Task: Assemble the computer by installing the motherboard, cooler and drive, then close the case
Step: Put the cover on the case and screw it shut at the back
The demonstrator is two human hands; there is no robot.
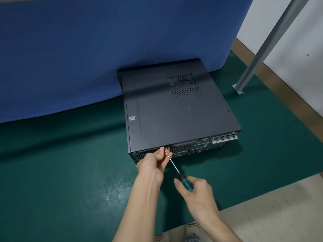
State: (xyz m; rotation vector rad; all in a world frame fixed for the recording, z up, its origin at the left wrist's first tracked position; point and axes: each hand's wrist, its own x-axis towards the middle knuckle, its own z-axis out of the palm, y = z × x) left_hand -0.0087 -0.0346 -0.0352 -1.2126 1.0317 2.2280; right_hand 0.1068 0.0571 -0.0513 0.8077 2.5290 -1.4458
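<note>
A black computer case (174,109) lies flat on the green mat, its side panel on top with a vent grille toward the back. The rear panel faces me. My right hand (195,194) grips the teal handle of a screwdriver (176,169), whose shaft runs up and left to the upper edge of the rear panel. My left hand (153,163) pinches the shaft near its tip, right at the case's rear edge. The tip and any screw there are hidden by my fingers.
The green mat (70,172) covers the floor around the case. A blue cloth backdrop (104,49) hangs close behind it. A grey metal post (258,49) is bolted down at the right. Pale floor tiles (271,215) lie at the lower right.
</note>
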